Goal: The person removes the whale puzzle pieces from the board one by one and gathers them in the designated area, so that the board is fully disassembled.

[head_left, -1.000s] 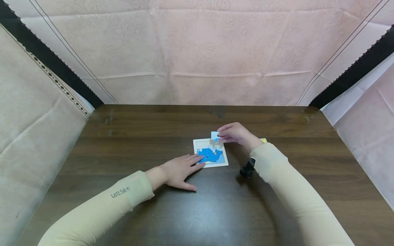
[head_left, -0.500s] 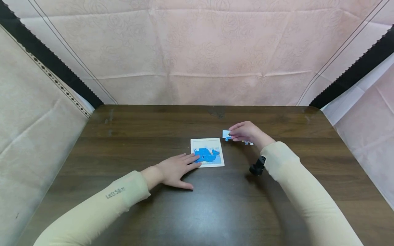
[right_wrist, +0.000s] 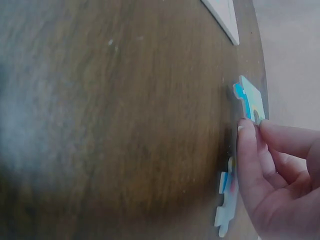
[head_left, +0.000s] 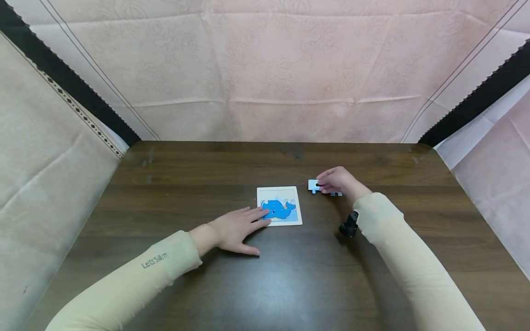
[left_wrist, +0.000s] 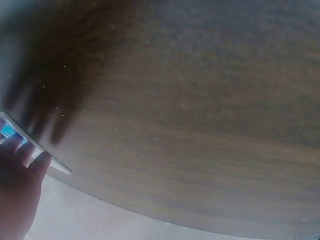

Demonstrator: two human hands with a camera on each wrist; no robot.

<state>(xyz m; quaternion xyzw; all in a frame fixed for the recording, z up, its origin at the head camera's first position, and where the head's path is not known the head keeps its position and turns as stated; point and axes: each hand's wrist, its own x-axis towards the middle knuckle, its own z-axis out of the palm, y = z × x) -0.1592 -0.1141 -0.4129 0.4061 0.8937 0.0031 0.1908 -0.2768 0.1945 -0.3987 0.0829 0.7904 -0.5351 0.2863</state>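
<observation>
A white-framed puzzle board (head_left: 278,190) with a blue whale picture lies flat near the table's middle. My left hand (head_left: 237,231) rests on its left side, fingers spread and straight. To the right of the board, my right hand (head_left: 338,181) pinches a light blue puzzle piece (head_left: 312,185) between thumb and fingertips. In the right wrist view that piece (right_wrist: 253,97) shows a rounded knob, held above the table. Another puzzle piece (head_left: 337,193) lies under the right hand, mostly hidden by it. The left wrist view catches only the left fingers (left_wrist: 24,150) on the board's edge.
The brown wooden table (head_left: 186,179) carries the board and pieces. Pale patterned cloth (head_left: 269,69) hangs behind its far edge and along the sides. A black wrist camera (head_left: 349,225) hangs under the right wrist, close above the table.
My right hand has carried the puzzle piece from the board's top edge to the right, away from the board. The board and left hand have shifted slightly left.
</observation>
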